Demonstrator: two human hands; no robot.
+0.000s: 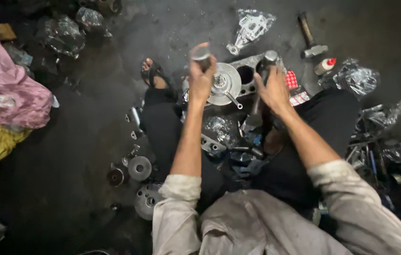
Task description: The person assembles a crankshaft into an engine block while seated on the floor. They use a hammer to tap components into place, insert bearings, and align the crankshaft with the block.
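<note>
Pink cloth [9, 89] lay far left on the dark floor [82, 141], round metal parts [139, 168] nearer the knee. Left hand [201, 78] was clamped on a small metal cylinder [201, 52], raised above the disc [225, 84]. Right hand [272, 87] gripped a hammer handle [259, 101] beside the engine casing [247, 73]. Second hammer [310, 38] lay well right.

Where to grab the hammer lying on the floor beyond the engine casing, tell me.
Take the hammer by its brownish handle, the far end, coming from above. It lies flat on the floor, its metal head nearest the small white bottle, and the handle end has bare floor around it.
</note>
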